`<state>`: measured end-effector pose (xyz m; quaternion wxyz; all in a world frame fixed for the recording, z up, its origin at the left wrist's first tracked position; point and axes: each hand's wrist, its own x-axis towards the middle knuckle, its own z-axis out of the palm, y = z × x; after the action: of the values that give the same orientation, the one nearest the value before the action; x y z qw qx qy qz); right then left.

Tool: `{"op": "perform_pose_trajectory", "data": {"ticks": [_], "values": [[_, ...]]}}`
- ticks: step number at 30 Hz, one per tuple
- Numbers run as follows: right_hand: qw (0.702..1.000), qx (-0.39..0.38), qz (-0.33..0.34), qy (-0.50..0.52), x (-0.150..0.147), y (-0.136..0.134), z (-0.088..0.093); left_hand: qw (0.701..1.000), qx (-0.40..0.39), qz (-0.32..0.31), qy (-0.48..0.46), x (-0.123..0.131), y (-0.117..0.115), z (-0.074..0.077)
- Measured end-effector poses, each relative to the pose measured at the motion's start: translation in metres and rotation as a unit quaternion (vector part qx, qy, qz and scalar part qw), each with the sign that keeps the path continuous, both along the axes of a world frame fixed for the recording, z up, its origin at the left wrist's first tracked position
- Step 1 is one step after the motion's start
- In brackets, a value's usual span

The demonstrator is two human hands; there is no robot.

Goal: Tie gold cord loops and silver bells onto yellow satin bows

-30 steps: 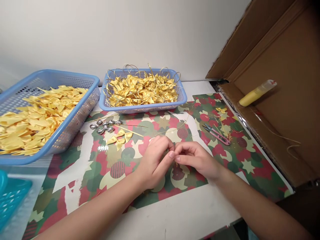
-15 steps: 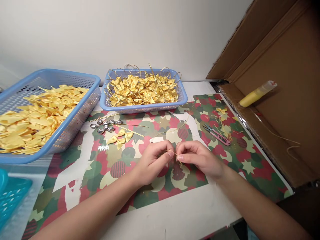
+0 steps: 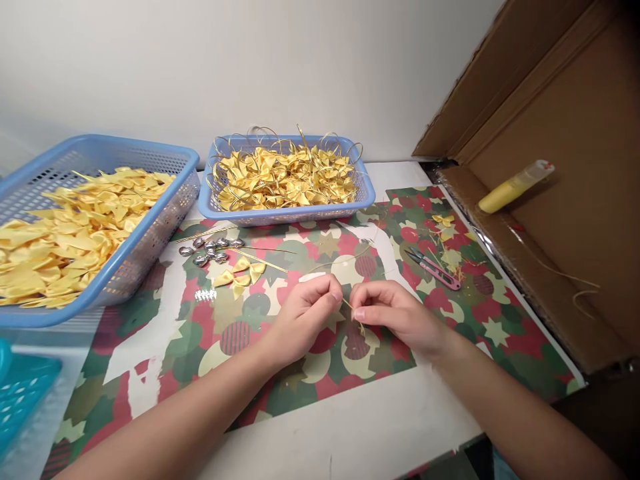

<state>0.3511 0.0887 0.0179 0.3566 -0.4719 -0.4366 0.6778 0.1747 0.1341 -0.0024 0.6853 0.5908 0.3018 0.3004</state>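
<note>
Between my fingertips runs a thin gold cord [image 3: 347,304], with a frayed end dangling under the right fingers. My left hand [image 3: 307,320] pinches one part of it, thumb against bent forefinger. My right hand [image 3: 395,317] grips the other part in a similar pinch. Both hands are just above the patterned sheet, a small gap apart. Beyond the left hand lie several yellow ribbon bows [image 3: 241,275] and a cluster of silver bells [image 3: 213,250], with loose gold cords [image 3: 263,261] beside them. Pink-handled thread snips [image 3: 434,268] rest beyond my right hand.
A blue basket [image 3: 287,217] at the back holds yellow bows with gold loops. Another blue basket [image 3: 193,159] at left holds yellow bows. A teal basket [image 3: 37,373] stands at the lower left. On the right, a cardboard box [image 3: 560,220] carries a yellow tube [image 3: 515,188].
My left hand has shifted slightly left and up, so the gap between the hands is wider and more cord shows. The right hand stays almost in place.
</note>
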Motion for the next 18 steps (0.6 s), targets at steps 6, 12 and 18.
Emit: {"op": "perform_pose_trajectory", "data": {"ticks": [6,12,18], "values": [[1.0,-0.003,0.003,0.0,-0.0001,0.0002,-0.0001,1.0,-0.009,0.004,0.001,0.0002,0.0005,-0.0015],[1.0,-0.006,0.004,0.003,-0.0004,-0.0007,-0.0001,1.0,-0.012,0.013,0.007,0.0009,0.001,-0.0013],[1.0,-0.003,0.005,-0.001,-0.0007,0.0004,-0.0002,1.0,-0.005,0.016,0.019,0.0012,0.0008,-0.0011]]}}
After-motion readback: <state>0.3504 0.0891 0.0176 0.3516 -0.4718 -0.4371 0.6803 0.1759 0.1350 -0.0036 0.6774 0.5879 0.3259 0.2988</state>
